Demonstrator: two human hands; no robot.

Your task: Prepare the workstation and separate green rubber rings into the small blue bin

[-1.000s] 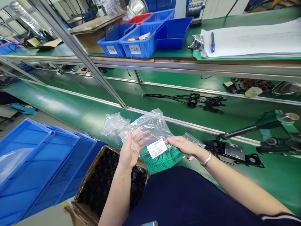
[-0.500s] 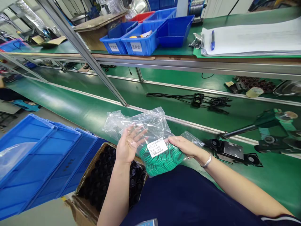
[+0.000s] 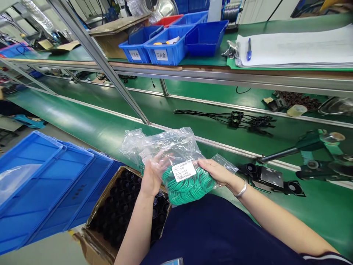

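Head view shows a clear plastic bag [image 3: 182, 152] of green, ring-like loops [image 3: 190, 191] held up between both hands, in front of the person's dark top and above the near edge of the green worktop [image 3: 91, 123]. A white label [image 3: 184, 170] on the bag faces up; its printed lines and a dark strip of code near the bottom are too small to read surely. On the raised shelf, two blue bins carry white tags, the left tag [image 3: 135, 55] and the right tag [image 3: 161, 55]; both begin 工具, with the last character less clear. Dark characters on a blue crate [image 3: 71, 187] at the left are blurred.

Compared with half a second ago, the left hand [image 3: 153, 176] has moved in closer to the bag, its fingers now slanting behind the film instead of spreading with the palm exposed. The black cables [image 3: 236, 119] lie slightly farther right along the green surface.

The right hand [image 3: 215, 170] grips the bag's right edge, thumb on top near the label, other fingers mostly hidden. The left fingers are extended and loosely parted against the film; whether they pinch it cannot be told. Another crumpled clear bag [image 3: 134, 143] lies just beyond the left hand.
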